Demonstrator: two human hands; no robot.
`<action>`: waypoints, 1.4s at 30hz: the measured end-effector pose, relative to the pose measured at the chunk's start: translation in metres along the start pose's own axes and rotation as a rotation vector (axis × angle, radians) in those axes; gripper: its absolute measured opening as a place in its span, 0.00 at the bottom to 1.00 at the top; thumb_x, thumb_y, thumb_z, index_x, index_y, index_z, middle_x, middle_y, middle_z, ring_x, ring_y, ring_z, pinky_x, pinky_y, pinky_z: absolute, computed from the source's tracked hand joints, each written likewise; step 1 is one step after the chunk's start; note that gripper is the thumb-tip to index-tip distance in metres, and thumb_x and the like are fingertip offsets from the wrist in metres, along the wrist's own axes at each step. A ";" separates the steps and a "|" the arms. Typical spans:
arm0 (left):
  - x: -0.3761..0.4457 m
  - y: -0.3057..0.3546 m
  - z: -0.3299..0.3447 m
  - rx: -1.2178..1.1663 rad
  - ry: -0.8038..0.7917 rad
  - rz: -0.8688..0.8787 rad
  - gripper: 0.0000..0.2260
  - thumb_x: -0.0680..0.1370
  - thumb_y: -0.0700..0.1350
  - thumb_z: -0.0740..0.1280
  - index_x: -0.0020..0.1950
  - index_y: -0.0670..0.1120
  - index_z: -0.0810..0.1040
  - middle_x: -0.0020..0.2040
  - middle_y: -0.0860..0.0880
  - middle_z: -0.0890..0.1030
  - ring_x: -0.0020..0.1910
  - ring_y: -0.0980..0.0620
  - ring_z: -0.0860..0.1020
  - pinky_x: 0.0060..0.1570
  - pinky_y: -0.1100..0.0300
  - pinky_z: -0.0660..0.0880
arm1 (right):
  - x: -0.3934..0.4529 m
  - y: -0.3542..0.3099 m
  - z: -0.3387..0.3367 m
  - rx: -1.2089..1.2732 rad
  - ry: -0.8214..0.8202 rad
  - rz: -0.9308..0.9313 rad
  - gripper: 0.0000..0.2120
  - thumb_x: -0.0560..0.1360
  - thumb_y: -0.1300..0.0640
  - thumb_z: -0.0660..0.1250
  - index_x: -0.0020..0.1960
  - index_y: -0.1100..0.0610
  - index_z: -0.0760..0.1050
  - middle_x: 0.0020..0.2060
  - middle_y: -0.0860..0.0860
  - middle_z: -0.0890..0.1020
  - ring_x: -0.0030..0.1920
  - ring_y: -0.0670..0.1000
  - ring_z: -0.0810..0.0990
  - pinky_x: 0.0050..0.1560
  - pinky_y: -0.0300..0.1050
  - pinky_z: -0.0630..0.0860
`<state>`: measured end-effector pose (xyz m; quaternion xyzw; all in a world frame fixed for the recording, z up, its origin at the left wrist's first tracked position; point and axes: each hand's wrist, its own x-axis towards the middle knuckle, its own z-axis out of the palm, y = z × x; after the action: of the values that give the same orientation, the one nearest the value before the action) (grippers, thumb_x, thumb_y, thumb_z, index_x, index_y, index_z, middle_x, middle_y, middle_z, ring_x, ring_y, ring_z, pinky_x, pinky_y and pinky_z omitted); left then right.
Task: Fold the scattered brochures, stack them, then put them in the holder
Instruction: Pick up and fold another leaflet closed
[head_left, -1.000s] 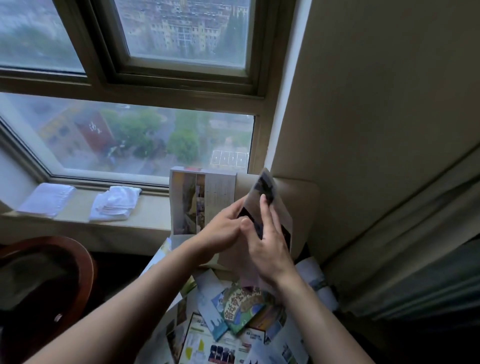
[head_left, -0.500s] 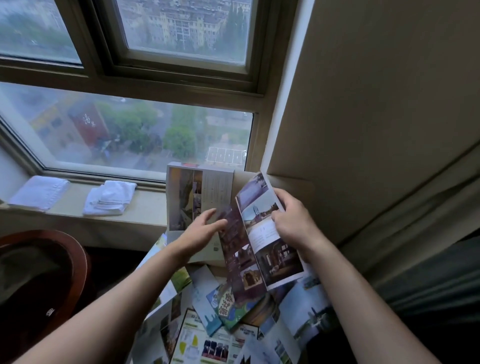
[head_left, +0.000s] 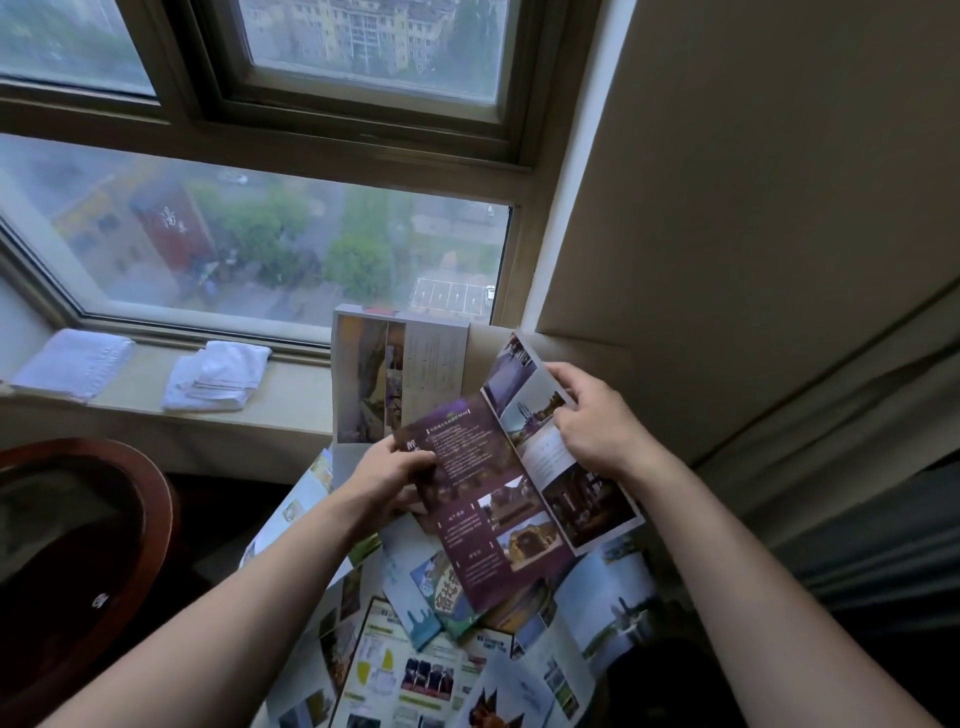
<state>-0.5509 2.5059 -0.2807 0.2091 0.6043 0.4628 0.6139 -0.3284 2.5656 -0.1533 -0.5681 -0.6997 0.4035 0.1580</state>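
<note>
Item: loose brochures, spread below me, unfolded. Item: holder, upright at the sill, well apart from none. Item: purple brochure, now opened flat where a second ago I had it bunched; my left hand and right hand pinch opposite edges. Folding restarts.
</note>
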 end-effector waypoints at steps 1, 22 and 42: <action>-0.002 0.003 0.005 0.017 0.018 0.028 0.11 0.78 0.35 0.68 0.60 0.41 0.76 0.50 0.40 0.85 0.45 0.45 0.84 0.43 0.49 0.82 | 0.000 0.002 0.007 -0.010 0.004 0.001 0.26 0.78 0.65 0.57 0.67 0.40 0.74 0.55 0.47 0.84 0.56 0.51 0.82 0.57 0.51 0.82; 0.000 0.006 0.006 0.344 -0.073 -0.047 0.41 0.76 0.58 0.70 0.82 0.52 0.51 0.82 0.45 0.54 0.78 0.40 0.60 0.69 0.39 0.67 | 0.010 0.020 0.020 0.099 0.068 0.089 0.20 0.72 0.67 0.60 0.54 0.45 0.76 0.49 0.47 0.84 0.51 0.54 0.83 0.46 0.48 0.80; -0.005 0.020 0.067 -0.085 -0.171 -0.018 0.12 0.75 0.39 0.70 0.58 0.41 0.82 0.53 0.39 0.85 0.46 0.45 0.83 0.46 0.55 0.80 | 0.020 0.035 0.021 0.014 0.089 0.218 0.25 0.74 0.61 0.68 0.70 0.53 0.73 0.64 0.55 0.78 0.62 0.56 0.78 0.65 0.50 0.74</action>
<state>-0.4938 2.5319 -0.2490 0.2162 0.5316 0.4629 0.6756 -0.3256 2.5772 -0.1978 -0.6572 -0.6230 0.3975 0.1482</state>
